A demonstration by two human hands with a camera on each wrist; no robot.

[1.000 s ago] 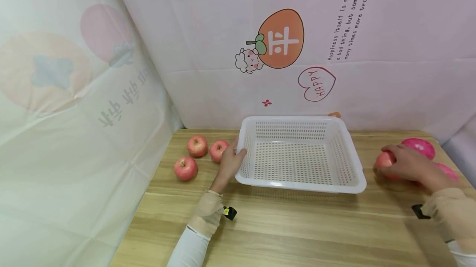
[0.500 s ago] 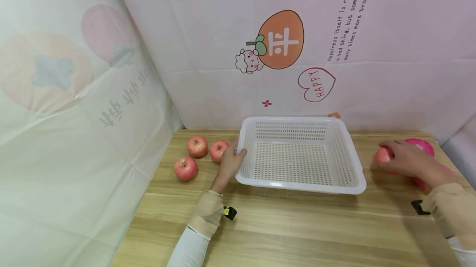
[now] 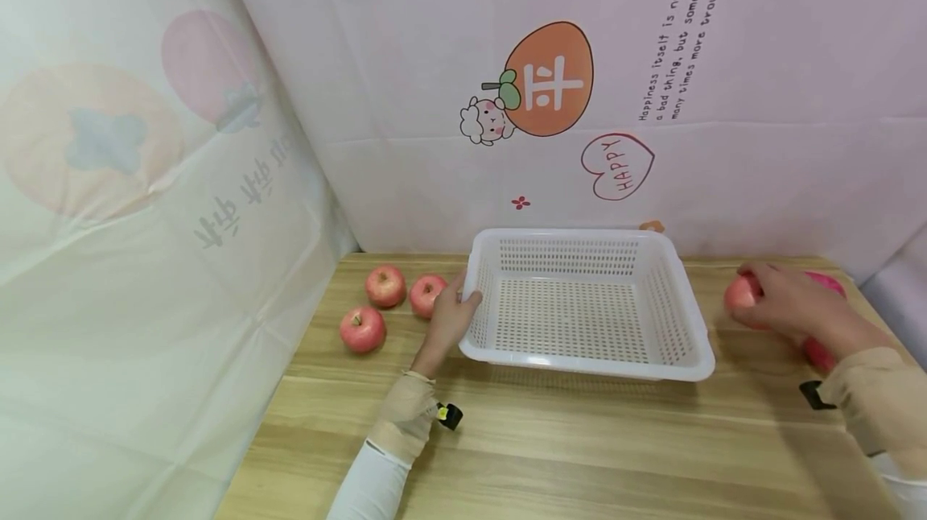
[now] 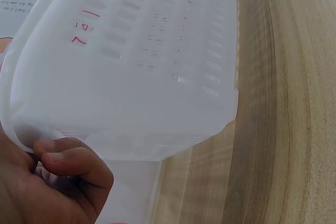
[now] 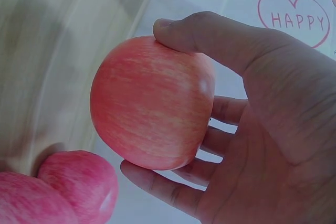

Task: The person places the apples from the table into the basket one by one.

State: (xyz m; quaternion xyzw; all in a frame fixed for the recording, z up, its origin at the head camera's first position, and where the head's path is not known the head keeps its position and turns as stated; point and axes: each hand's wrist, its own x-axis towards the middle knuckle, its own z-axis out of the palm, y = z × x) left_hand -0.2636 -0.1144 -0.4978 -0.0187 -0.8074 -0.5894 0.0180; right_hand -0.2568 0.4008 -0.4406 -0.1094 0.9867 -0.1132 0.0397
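My left hand (image 3: 451, 315) grips the left rim of a white perforated plastic basket (image 3: 587, 365); in the left wrist view its curled fingers (image 4: 79, 161) wrap the rim at a corner. My right hand (image 3: 789, 303) holds a pale red apple (image 3: 742, 299) at the right of the table, with the basket to its left. In the right wrist view the thumb lies over one side of the apple (image 5: 152, 103) and the fingers pass behind it. The basket's inside shows only its bare slotted floor.
Three red apples (image 3: 363, 330) sit left of the basket on the wooden table (image 3: 579, 447). Two deep-pink fruits (image 5: 79, 187) lie under and beside my right hand, partly hidden in the head view. A printed white cloth (image 3: 405, 182) hangs behind the table.
My right hand has raised the apple and shifted it slightly up and left in the head view. The left hand and the basket stay where they were.
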